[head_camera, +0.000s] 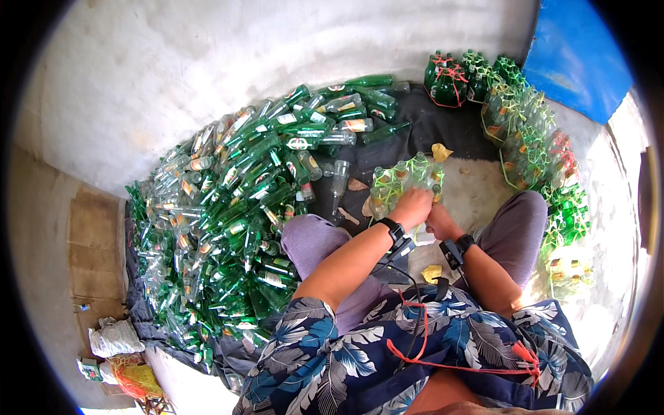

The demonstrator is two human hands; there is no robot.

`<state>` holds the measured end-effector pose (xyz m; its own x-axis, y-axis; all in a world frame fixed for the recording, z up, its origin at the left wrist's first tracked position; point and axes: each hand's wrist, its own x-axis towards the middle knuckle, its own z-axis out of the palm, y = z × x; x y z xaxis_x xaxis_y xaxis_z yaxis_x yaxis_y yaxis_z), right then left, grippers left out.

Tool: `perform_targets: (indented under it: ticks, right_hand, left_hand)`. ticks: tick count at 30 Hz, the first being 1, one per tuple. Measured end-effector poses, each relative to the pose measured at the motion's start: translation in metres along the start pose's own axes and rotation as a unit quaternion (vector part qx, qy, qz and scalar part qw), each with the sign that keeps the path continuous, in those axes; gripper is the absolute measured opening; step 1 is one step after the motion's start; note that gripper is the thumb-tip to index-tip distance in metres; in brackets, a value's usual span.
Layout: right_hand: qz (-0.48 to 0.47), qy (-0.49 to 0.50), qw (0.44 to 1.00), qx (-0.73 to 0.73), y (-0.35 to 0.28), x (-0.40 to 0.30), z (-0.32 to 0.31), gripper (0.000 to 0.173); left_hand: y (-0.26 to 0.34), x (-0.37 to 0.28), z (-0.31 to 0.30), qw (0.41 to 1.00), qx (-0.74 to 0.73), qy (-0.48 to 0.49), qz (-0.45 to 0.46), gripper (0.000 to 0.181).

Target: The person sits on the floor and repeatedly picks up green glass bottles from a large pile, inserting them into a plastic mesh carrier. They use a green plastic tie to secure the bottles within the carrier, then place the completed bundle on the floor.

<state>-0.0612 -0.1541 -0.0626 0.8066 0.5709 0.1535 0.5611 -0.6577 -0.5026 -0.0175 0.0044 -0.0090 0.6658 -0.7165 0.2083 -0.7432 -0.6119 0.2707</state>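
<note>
Before my crossed legs stands a bundle of clear glass bottles, upright and laced around their necks with yellow-green plastic twine. My left hand is closed at the bundle's near right side. Against it, just to the right, my right hand is also closed, the two meeting over the bundle's edge. Both appear to pinch the twine, though the fingers hide most of the strand between them. Dark devices on straps sit at both wrists.
A big heap of loose green and clear bottles covers a dark sheet on the left. Tied bottle bundles line the right side, near a blue panel. Red twine lies across my lap. Netting is at lower left.
</note>
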Motion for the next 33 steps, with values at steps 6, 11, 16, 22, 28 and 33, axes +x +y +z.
perform_targets:
  ticks: [6, 11, 16, 22, 28, 33]
  right_hand:
    - [-0.016, 0.038, 0.997, -0.063, 0.001, 0.0, 0.009, 0.049]
    - [0.193, 0.089, 0.935, 0.285, 0.008, 0.0, 0.022, 0.028]
    - [0.283, 0.169, 0.864, 0.381, -0.008, 0.007, 0.022, 0.025]
    - [0.319, 0.135, 0.916, 0.202, -0.014, 0.009, 0.013, 0.028]
    - [0.326, 0.087, 0.938, 0.079, -0.011, 0.004, 0.005, 0.028]
    - [0.322, 0.112, 0.937, 0.075, -0.001, 0.003, 0.012, 0.028]
  left_hand:
    - [-0.001, 0.004, -0.004, 0.998, -0.013, -0.042, -0.034, 0.011]
    - [-0.005, 0.009, -0.01, 0.994, -0.052, -0.075, -0.051, 0.011]
    - [-0.004, 0.01, -0.011, 0.994, -0.063, -0.072, -0.05, 0.012]
    - [-0.007, 0.009, -0.005, 0.997, -0.05, -0.051, -0.021, 0.011]
    - [-0.006, 0.012, -0.002, 0.996, -0.032, -0.07, -0.044, 0.012]
    - [-0.004, 0.016, -0.003, 0.993, -0.022, -0.098, -0.067, 0.014]
